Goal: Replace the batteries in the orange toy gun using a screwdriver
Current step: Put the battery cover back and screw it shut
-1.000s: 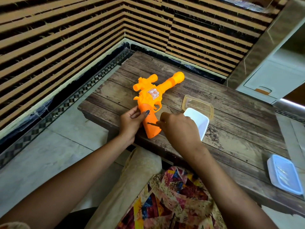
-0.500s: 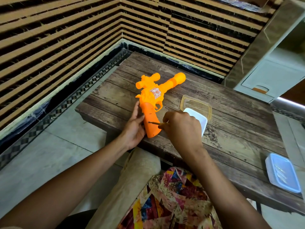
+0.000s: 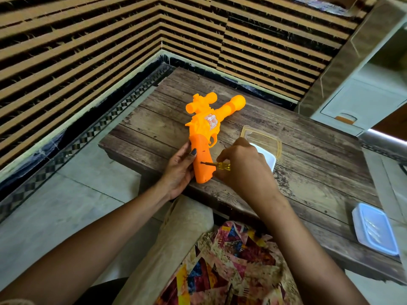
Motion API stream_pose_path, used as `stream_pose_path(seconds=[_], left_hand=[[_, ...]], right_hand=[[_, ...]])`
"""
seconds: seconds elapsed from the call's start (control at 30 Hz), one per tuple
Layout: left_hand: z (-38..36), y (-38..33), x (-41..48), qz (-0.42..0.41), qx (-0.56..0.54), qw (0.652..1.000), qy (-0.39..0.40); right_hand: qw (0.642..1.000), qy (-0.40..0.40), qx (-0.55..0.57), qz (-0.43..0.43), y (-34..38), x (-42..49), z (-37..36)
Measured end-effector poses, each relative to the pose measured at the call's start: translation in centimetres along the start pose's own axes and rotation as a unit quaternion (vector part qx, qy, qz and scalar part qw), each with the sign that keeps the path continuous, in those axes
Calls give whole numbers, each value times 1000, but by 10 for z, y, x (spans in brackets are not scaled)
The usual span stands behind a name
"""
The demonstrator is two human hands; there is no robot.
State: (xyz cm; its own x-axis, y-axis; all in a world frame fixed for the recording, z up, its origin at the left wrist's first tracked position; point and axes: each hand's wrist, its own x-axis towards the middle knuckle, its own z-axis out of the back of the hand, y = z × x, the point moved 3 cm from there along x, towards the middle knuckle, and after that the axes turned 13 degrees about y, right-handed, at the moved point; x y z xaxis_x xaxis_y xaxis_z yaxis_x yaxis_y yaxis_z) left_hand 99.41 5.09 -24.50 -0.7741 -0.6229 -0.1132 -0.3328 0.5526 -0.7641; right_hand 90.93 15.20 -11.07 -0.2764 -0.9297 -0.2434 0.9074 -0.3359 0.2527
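The orange toy gun [image 3: 206, 130] lies flat on the wooden table [image 3: 308, 172], barrel pointing away to the right, grip toward me. My left hand [image 3: 179, 168] holds the left side of the grip, thumb resting on its top face. My right hand [image 3: 242, 166] grips a small screwdriver [image 3: 217, 165] with a yellow handle. Its dark tip touches a spot on the grip's face, near the lower part. Most of the handle is hidden inside my fist.
A white tub [image 3: 269, 159] sits just behind my right hand, with a clear yellowish lid [image 3: 264, 135] beyond it. A blue-rimmed plastic box [image 3: 374, 230] stands at the table's near right edge. Striped walls close the far corner; my lap is below the table's front edge.
My left hand has slid down the grip and now clasps its left side. The screwdriver's yellow handle has come into view, its tip set on the grip.
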Motion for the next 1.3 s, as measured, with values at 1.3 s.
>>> stream_pose_path(seconds=[1.3], left_hand=[[-2,-1,-2,-28,21,999,-30]], right_hand=[[997,-62,55,7,-12,-1,-11]])
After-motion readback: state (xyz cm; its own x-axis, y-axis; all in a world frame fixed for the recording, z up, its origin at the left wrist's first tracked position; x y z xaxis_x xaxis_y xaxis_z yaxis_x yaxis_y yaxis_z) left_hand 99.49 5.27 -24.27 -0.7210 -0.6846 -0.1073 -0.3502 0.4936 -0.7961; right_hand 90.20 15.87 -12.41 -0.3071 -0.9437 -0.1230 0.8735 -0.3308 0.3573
